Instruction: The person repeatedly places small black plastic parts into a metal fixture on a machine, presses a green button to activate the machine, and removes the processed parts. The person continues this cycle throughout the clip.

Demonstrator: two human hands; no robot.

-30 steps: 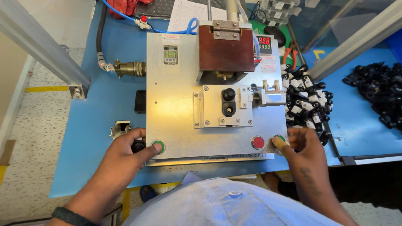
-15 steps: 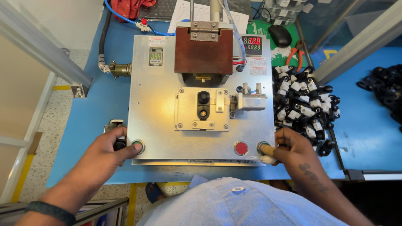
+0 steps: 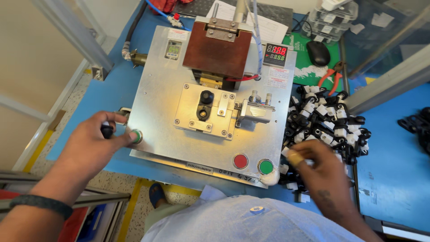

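Right hand (image 3: 320, 168) moved to black-white parts (image 3: 324, 118)

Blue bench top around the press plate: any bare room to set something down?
Free: blue mat between the pile of black-and-white plastic clips and the black parts at right; also the mat strip left of the silver metal base plate. Crowded: behind the plate, and around the clip pile.

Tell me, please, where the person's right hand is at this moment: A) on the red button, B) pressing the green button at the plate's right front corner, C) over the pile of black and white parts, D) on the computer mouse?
C: the right hand is over the pile of black and white parts, off the green button.
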